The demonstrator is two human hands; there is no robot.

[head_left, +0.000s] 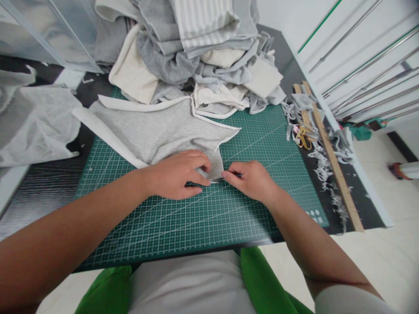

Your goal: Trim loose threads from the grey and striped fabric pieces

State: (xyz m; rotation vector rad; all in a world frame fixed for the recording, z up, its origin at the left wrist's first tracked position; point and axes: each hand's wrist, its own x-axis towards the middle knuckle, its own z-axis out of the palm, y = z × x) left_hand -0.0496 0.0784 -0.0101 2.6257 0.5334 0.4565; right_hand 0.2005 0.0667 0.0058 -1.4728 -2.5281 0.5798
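A light grey fabric piece (pixel 157 126) with white bound edges lies on the green cutting mat (pixel 209 222). My left hand (pixel 180 174) rests palm down on its near edge, fingers apart and slightly bent, the fingertips by the lower right corner. My right hand (pixel 250 179) is closed in a pinch right at that corner. A small dark bit shows between its thumb and curled fingers, and a thin dark line runs along the fabric edge. It looks like a slim dark tool, mostly hidden by the fingers.
Behind the mat rises a heap of grey, cream and striped fabric pieces (pixel 209 56). Wooden strips (pixel 337 161), gold-handled scissors (pixel 303 138) and fabric scraps (pixel 322 168) lie at right. A translucent bag (pixel 36 122) lies left, below a clear plastic bin (pixel 65 30).
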